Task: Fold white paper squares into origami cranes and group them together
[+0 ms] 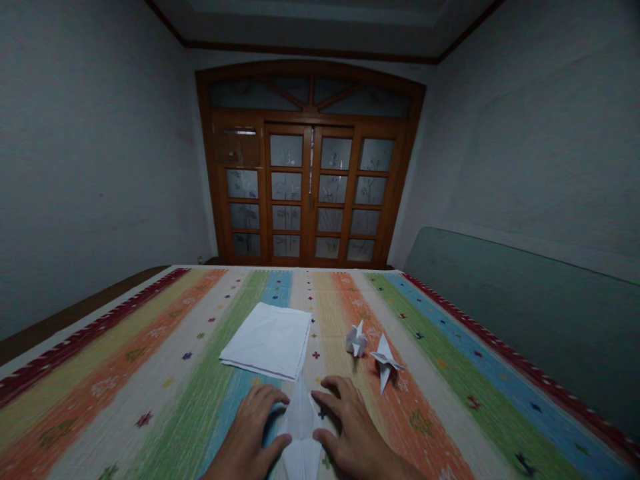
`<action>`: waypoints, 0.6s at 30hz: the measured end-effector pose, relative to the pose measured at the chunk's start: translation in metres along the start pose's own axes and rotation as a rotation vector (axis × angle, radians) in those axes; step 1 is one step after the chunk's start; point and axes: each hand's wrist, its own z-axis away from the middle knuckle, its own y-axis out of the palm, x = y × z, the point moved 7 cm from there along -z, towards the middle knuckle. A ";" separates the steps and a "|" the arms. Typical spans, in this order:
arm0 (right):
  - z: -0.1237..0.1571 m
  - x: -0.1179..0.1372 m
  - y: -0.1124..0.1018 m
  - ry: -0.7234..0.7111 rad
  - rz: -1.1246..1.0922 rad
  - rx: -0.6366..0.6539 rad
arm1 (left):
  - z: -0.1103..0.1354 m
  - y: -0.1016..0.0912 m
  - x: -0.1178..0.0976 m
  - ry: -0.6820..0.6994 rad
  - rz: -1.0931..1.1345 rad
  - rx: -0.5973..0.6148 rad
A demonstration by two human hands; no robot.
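Observation:
A long, narrow piece of folded white paper (pixel 302 423), pointed at its far end, lies on the cloth between my hands. My left hand (pixel 256 427) rests at its left edge, thumb and fingertips apart, the tips reaching the paper's side. From the opposite side, my right hand (pixel 347 427) has its index finger and thumb at the right edge, likewise spread. The paper's near end runs out of the picture. Beyond my left hand lies a stack of white square paper sheets (pixel 273 340). Two folded paper cranes, one crane (pixel 357 340) and another crane (pixel 386 361), stand ahead of my right hand.
A striped, multicoloured tablecloth (pixel 165 393) covers the table. Along the right side stands a grey-green padded backrest (pixel 515 300). Wooden doors with glass panes (pixel 313 193) are in the far wall, past the table's end.

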 end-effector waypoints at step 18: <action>-0.008 0.001 0.006 0.068 -0.591 -0.075 | -0.003 0.009 0.001 -0.188 0.535 0.017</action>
